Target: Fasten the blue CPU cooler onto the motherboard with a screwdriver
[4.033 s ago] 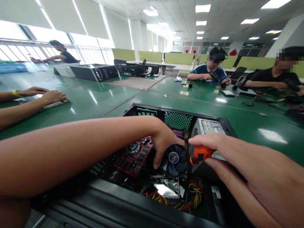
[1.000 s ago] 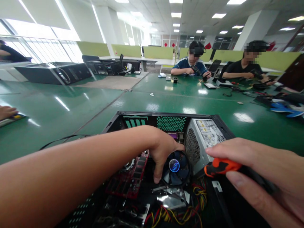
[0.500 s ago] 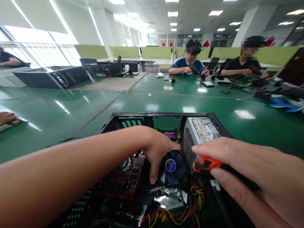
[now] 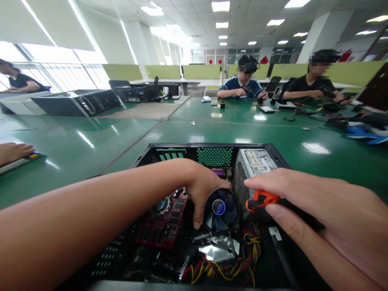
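Observation:
In the head view, my left hand [image 4: 204,192] reaches into an open computer case and grips the round CPU cooler fan [image 4: 222,211] by its rim. Thumb and fingers lie on the fan's left and far sides; some fingers are hidden. My right hand [image 4: 318,214] is closed on an orange-and-black screwdriver [image 4: 263,200], held between thumb and fingers to the right of the fan. The screwdriver's tip is not visible. Left of the fan, partly under my forearm, is a red graphics card [image 4: 165,226]. The silver power supply [image 4: 257,161] sits behind my right hand.
Red, yellow and black cables [image 4: 224,273] bunch at the near side of the case [image 4: 209,144]. The case stands on a green table [image 4: 127,133]. Two co-workers sit across it, and a person's hand [image 4: 15,152] rests at the left. Further computer cases [image 4: 79,103] stand back left.
The view has tilted up slightly, so the background sits lower. My right hand and the screwdriver have shifted a little up and left. My left hand stays on the fan.

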The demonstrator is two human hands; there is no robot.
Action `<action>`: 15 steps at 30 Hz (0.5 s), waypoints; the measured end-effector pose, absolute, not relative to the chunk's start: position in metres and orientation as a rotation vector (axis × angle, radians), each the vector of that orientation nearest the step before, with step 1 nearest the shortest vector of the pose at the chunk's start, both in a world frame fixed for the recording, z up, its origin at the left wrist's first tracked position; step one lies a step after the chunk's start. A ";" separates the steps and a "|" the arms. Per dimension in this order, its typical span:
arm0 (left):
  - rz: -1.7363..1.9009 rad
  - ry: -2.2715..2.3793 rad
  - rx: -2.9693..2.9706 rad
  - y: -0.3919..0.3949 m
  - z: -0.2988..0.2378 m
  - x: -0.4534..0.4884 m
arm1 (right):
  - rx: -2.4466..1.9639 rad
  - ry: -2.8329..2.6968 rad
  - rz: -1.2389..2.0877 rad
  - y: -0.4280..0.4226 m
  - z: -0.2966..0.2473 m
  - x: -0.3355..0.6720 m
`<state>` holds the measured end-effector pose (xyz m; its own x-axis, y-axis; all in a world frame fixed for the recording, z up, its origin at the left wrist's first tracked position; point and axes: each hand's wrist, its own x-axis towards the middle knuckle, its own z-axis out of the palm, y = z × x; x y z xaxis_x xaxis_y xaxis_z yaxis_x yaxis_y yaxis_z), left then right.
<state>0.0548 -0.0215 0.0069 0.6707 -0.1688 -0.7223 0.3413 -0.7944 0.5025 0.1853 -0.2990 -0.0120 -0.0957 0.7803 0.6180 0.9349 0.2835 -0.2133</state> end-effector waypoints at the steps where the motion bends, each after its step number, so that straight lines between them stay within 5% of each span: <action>1: -1.055 0.132 2.256 -0.021 0.006 0.055 | -1.530 -1.941 -0.303 -0.293 -0.007 0.182; 15: -1.016 0.082 2.272 -0.017 0.001 0.056 | -1.542 -1.888 -0.281 -0.299 -0.022 0.196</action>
